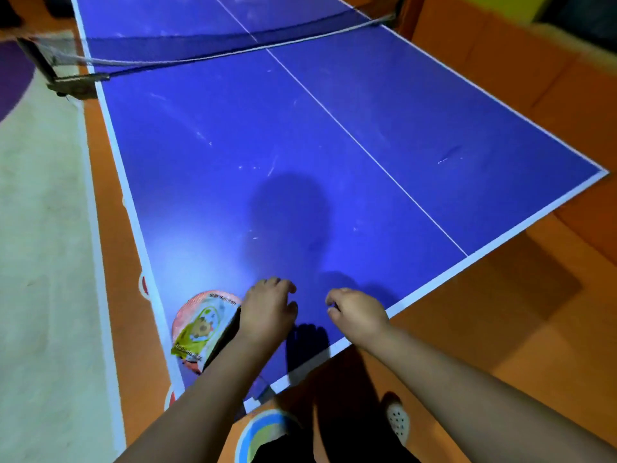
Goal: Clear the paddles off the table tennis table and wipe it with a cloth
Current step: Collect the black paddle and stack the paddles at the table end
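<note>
The blue table tennis table [334,128] stretches away from me, with a white centre line and white edges. At its near left corner lies a pinkish-red paddle [193,309], and a white and yellow-green packet [200,332] with a cartoon print lies on top of it. My left hand [267,312] hovers just right of the packet, fingers loosely curled, holding nothing; whether it touches the packet is unclear. Over the near edge, my right hand [357,315] is loosely curled too, with nothing in it. No cloth is in view.
The net [200,45] crosses the table at the far end, its clamp post [66,81] sticking out on the left. Orange floor surrounds the table, with a pale strip at left. My foot in a white clog [399,422] stands below the table's near edge.
</note>
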Motion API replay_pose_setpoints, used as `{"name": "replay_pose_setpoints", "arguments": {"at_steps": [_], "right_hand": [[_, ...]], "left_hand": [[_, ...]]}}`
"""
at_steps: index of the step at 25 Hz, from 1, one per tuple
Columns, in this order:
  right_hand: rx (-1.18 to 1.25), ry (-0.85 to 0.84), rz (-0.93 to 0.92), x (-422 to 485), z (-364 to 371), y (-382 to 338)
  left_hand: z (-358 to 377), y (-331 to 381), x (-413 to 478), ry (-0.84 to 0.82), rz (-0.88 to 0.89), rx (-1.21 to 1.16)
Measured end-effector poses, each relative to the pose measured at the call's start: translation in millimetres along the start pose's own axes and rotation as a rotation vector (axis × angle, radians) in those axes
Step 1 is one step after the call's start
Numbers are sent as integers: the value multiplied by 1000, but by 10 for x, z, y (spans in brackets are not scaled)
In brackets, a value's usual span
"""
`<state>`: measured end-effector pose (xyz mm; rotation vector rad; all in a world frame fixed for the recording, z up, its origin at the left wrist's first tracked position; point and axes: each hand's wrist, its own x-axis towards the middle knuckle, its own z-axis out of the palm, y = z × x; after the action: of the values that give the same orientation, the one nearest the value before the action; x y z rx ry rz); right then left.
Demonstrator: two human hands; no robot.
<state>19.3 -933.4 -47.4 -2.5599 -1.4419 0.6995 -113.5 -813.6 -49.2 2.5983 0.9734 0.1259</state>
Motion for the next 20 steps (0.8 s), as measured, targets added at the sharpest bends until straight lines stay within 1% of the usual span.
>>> {"name": "replay_pose_setpoints", "arguments": {"at_steps": [3,6,8,11,12,14,18,20], "right_hand": [[-146,62,38,-117,-407,671],[-216,99,123,-302,-770,1455],[-218,115,187,-472,-996,2019],[-204,142,277,-805,-1328,3023],[-197,146,307,-938,-1438,3356],[-192,156,371,-1197,-1646,3983],[-192,156,475,-1538,-1973,4966],[-176,146,523,-1620,-2074,5414]], "left_hand": [[73,646,297,-6,144,38],[210,1441,616,24,255,40],[366,2023,831,10,345,90],[652,3088,1137,-53,518,231],[765,3444,1227,-40,567,276],[970,4122,1384,0,646,289],[1273,5179,1611,-47,774,274],[1424,5614,1767,-77,809,268]]}}
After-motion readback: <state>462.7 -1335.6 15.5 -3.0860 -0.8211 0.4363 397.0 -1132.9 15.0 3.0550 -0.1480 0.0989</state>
